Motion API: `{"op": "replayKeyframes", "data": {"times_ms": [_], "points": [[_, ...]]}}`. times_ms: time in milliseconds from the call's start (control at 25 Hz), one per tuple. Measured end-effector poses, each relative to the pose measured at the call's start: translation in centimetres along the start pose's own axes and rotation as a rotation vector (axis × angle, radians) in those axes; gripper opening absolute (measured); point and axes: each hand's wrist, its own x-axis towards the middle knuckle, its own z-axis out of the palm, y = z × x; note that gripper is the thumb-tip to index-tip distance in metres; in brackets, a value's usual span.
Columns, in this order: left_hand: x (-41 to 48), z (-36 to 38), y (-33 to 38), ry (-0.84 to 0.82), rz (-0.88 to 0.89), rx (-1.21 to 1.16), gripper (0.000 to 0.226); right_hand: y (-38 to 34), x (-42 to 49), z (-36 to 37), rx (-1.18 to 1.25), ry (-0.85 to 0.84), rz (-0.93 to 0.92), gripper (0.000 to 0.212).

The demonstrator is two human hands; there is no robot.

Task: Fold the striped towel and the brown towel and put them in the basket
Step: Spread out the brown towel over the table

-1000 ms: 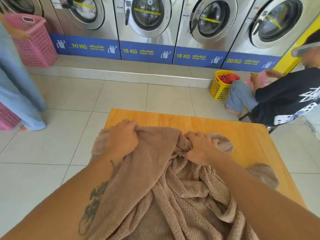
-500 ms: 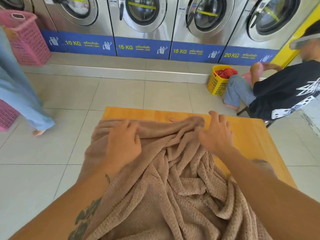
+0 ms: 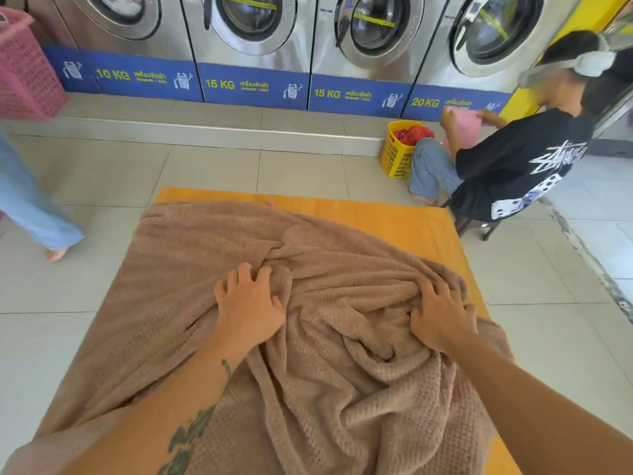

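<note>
The brown towel (image 3: 318, 354) lies over most of the wooden table (image 3: 404, 221). Its far edge is laid out flat, while its middle and near part are bunched in folds. My left hand (image 3: 250, 303) rests on the towel's middle with fingers spread, the fingertips pressing into a fold. My right hand (image 3: 442, 317) is on the right side, its fingers and thumb dug into a ridge of bunched cloth. No striped towel is in view.
A pink basket (image 3: 20, 63) is carried at the far left by a person in blue trousers (image 3: 30, 207). A seated person (image 3: 513, 166) handles pink cloth beside a yellow basket (image 3: 397, 156). Washing machines (image 3: 253, 39) line the back.
Both hands let go of the towel's far edge, which now lies flat, and drew back toward me onto the bunched middle. The person at left walked further left.
</note>
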Motion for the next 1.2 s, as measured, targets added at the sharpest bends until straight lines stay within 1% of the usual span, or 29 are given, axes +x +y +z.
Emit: {"op": "replayKeyframes", "data": {"times_ms": [120,160,240,320,360,400,440,480,520,560,600,680,720,760,800,880,960,1000,1040,1080,1160,1200], "points": [[-4.6,1.7,5.6,0.077,0.053,-0.038,0.047,6.1,-1.7,0.8,0.043,0.01,-0.03,0.06],[-6.6,2.4,7.8,0.092,0.073,-0.048,0.048,7.9,-2.2,1.0,0.049,0.027,-0.055,0.062],[-10.3,4.6,12.0,0.019,0.06,-0.049,0.063,11.0,-3.8,0.9,0.016,0.124,-0.113,0.059],[-12.7,6.7,15.2,-0.118,0.007,0.023,0.08,13.2,-5.9,1.1,0.055,0.291,-0.211,0.041],[-13.5,7.6,16.4,-0.164,-0.024,0.055,0.085,14.1,-7.4,1.2,0.124,0.314,-0.295,0.034],[-14.2,8.1,17.3,-0.192,-0.062,0.058,0.087,14.6,-8.9,1.5,0.199,0.258,-0.401,0.032],[-15.0,8.2,18.3,-0.208,-0.101,0.044,0.087,15.2,-10.5,1.8,0.266,0.113,-0.485,0.037],[-15.7,8.1,19.1,-0.215,-0.126,0.029,0.087,15.8,-11.7,2.1,0.289,-0.056,-0.519,0.045],[-16.4,7.9,19.8,-0.212,-0.145,0.015,0.087,16.4,-12.3,2.3,0.263,-0.173,-0.507,0.052],[-17.1,7.9,20.4,-0.194,-0.165,-0.006,0.085,17.1,-12.5,2.5,0.239,-0.214,-0.473,0.055],[-17.8,7.9,21.0,-0.154,-0.18,-0.037,0.081,17.8,-12.4,2.5,0.232,-0.211,-0.431,0.055],[-19.5,8.2,21.9,-0.027,-0.175,-0.108,0.06,19.4,-12.3,2.2,0.282,-0.188,-0.365,0.053],[-20.3,8.7,22.2,0.043,-0.14,-0.147,0.047,20.2,-12.1,2.6,0.313,-0.198,-0.332,0.053],[-21.1,9.3,22.6,0.078,-0.09,-0.168,0.038,21.0,-12.3,2.9,0.355,-0.226,-0.293,0.056],[-21.8,9.7,22.9,0.07,-0.036,-0.169,0.034,21.7,-12.6,3.3,0.421,-0.278,-0.249,0.061],[-22.8,10.5,23.7,-0.004,0.041,-0.14,0.038,22.8,-13.2,4.2,0.556,-0.387,-0.192,0.076],[-23.5,10.8,24.1,-0.056,0.067,-0.109,0.037,23.7,-13.7,4.2,0.638,-0.519,-0.176,0.089],[-23.7,10.8,24.2,-0.056,0.075,-0.114,0.032,24.2,-14.1,3.8,0.641,-0.56,-0.188,0.092],[-24.0,10.6,24.1,-0.049,0.079,-0.135,0.025,24.8,-14.8,3.3,0.629,-0.558,-0.208,0.091],[-24.1,10.4,24.2,-0.037,0.083,-0.165,0.021,25.4,-15.4,2.9,0.624,-0.507,-0.232,0.087],[-24.4,10.1,24.6,0.009,0.103,-0.214,0.018,26.4,-16.7,2.6,0.602,-0.338,-0.263,0.078],[-24.6,9.9,24.9,0.037,0.116,-0.214,0.018,26.6,-17.2,2.7,0.587,-0.297,-0.262,0.075]]}}
